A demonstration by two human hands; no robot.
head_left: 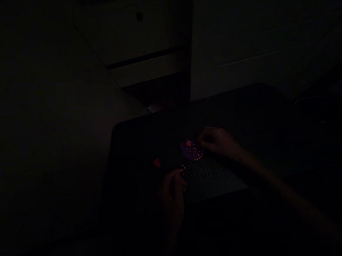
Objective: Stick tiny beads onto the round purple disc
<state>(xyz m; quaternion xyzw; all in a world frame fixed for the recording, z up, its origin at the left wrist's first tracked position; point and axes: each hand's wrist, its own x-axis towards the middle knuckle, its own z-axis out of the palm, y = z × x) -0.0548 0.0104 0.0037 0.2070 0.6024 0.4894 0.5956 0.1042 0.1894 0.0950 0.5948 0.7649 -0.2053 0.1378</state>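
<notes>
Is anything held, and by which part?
Too dark to tell: the right hand is at the edge of the purple disc, the left hand by orange dots.

Before me, a dark, round-cornered bench (218,179) carries a flat, round purple piece (191,151) dotted with orange, and a small red lump (156,163) to its left.

A head-worn camera looked forward and down from above onto the table (221,179), drawers (152,67) beyond
</notes>
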